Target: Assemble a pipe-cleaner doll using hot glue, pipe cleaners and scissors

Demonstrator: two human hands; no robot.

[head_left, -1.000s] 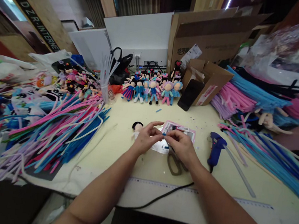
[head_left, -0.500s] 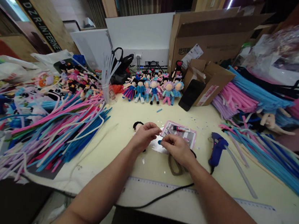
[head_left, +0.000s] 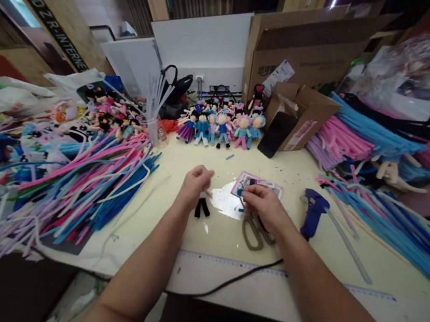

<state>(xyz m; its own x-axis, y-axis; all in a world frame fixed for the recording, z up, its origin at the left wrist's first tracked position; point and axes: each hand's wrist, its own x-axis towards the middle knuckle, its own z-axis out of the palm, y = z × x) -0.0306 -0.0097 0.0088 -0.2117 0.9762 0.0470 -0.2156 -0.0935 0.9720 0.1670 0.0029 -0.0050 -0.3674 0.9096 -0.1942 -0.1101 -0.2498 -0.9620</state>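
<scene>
My right hand (head_left: 264,206) pinches a small blue piece (head_left: 240,191) between thumb and fingertips. Beneath that hand lie scissors (head_left: 252,234) with olive-brown handles, partly covered by it. My left hand (head_left: 196,182) is closed, thumb and fingers pressed together; whether a tiny thing is between them is too small to tell. Under it lies a small doll (head_left: 202,209) with black legs, its upper part hidden by the hand. A pink-edged card (head_left: 239,182) with a small tube (head_left: 265,184) on top is just beyond my right hand.
A blue glue gun (head_left: 313,212) and a grey stick (head_left: 348,250) lie at right. A ruler (head_left: 218,259) and black cable (head_left: 231,283) run along the front. Fuzzy stems (head_left: 110,184) pile up left. Finished dolls (head_left: 222,130), a phone (head_left: 275,134) and boxes (head_left: 302,51) stand behind.
My hands have moved apart: the left a little leftward, the right slightly rightward with the blue piece. The doll's black legs and more of the scissors now show.
</scene>
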